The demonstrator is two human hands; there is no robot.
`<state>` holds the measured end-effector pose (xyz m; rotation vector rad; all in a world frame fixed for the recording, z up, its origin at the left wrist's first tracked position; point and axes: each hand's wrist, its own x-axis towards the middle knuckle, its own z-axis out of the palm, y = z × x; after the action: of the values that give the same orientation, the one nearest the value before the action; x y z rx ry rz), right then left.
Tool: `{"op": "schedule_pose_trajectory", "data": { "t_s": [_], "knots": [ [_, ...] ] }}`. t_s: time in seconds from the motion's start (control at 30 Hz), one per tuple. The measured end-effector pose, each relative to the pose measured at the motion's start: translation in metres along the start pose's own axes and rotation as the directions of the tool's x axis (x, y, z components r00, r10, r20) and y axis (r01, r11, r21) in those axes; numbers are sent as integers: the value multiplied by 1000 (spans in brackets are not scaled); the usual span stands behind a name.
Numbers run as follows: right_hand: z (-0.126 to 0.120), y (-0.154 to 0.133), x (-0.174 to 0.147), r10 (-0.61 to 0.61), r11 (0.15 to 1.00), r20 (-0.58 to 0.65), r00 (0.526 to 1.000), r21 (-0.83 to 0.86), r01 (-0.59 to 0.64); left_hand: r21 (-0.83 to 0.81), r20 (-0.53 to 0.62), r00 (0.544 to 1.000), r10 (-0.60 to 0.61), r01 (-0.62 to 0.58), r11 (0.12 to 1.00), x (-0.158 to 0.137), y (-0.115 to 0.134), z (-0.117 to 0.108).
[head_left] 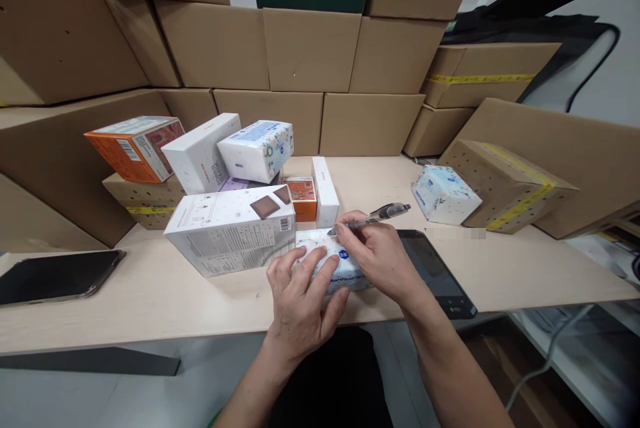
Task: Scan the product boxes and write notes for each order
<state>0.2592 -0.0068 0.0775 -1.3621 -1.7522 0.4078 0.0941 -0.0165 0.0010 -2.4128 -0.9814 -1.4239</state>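
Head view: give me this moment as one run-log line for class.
left hand: on tissue pack; right hand: holding pen, tip at pack; beside pack: large white box, tablet

"How many tissue packs [345, 268] [256, 148] [444, 196] can you count?"
"Three: one near, one left, one right."
"And white boxes [230, 231] [197, 151] [326, 193]?"
"Also three, with two orange boxes [133, 148] [301, 200]."
"Anything for writing?"
"One pen [380, 213], and two hands [303, 291] [380, 251]."
"Flat dark-screened devices [55, 275] [434, 268]?"
"Two: one left, one right."
"Yellow-taped cartons [150, 198] [493, 68] [510, 188]?"
"I make out three: one left, two right."
"And the plain cartons [313, 48]?"
"They overlap and run out of view, so I cannot tell."
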Motion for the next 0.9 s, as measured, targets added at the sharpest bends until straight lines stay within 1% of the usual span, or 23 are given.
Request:
{"op": "schedule_pose_trajectory", "data": {
  "t_s": [0.23,0.5,0.67,0.73,0.8,0.87,0.9],
  "knots": [
    [-2,-2,0,-9,1000,37,999,22,8,-4,-2,1000,0,0,1000,0,-1,0],
    [-1,-1,-1,6,1000,-1,1000,-4,-6,3,-2,1000,-10,10,1000,0,0,0],
    [-1,-1,1,-9,1000,37,999,3,9,6,-4,1000,-8,8,1000,-1,-1,1],
    [-1,0,0,-6,1000,34,999,17,5,10,-4,1000,-5,5,1000,-1,-1,0],
    [1,0,-2,22,998,-28,999,60,-20,13,-7,1000,0,0,1000,0,-1,0],
    [1,0,-7,82,984,-154,985,167,-56,15,-8,1000,4,-4,1000,0,0,0],
    [0,1,-10,118,969,-235,965,241,-59,14,-8,1000,5,-4,1000,0,0,0]
  ]
}}
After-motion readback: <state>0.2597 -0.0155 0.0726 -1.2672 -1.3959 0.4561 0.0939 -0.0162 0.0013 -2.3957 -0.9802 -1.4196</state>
